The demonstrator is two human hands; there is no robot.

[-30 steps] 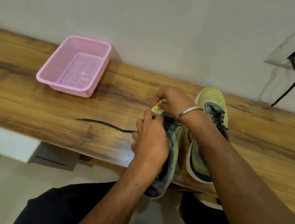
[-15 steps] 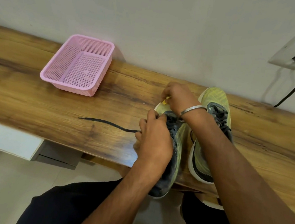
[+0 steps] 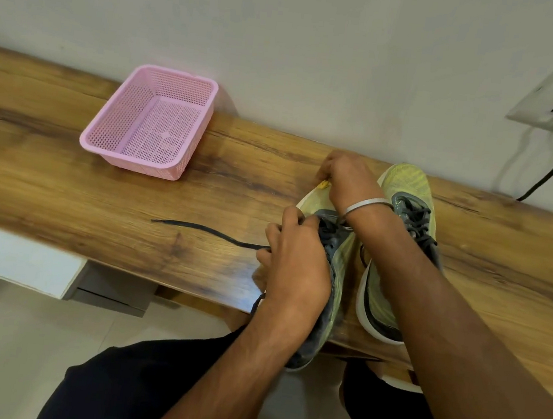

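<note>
Grainy wooden bench (image 3: 63,192), knit shoe (image 3: 311,347), flat lace (image 3: 204,228)

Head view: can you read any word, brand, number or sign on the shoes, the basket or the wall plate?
No text can be read anywhere.
On the shoe in hand: no legible brand; the left hand and right hand grip it and hide much of it.
On the yellow tab at its toe: too blurred to read.
On the second shoe: no mark legible.
On the pink basket: plain mesh, no label.
On the wall plate: no lettering visible.
</note>
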